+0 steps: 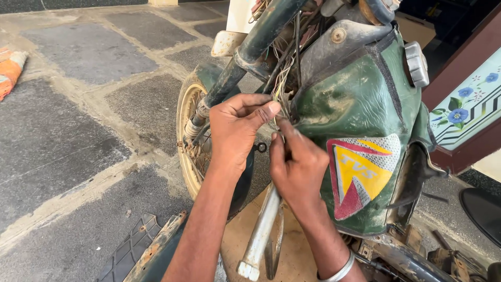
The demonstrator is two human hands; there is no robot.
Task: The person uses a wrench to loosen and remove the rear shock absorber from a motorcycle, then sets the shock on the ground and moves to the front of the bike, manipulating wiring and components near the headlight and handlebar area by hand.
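Wires (284,78) hang in a tangled bundle beside the motorcycle's green fuel tank (360,104); left hand (237,130) and right hand (297,162) both pinch strands there, fingers closed on them, above the front wheel (188,130).

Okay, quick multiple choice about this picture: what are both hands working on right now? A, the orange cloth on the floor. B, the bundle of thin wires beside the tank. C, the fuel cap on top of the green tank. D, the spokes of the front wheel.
B: the left hand and the right hand both pinch at the bundle of thin wires hanging beside the green tank; the fuel cap is untouched.
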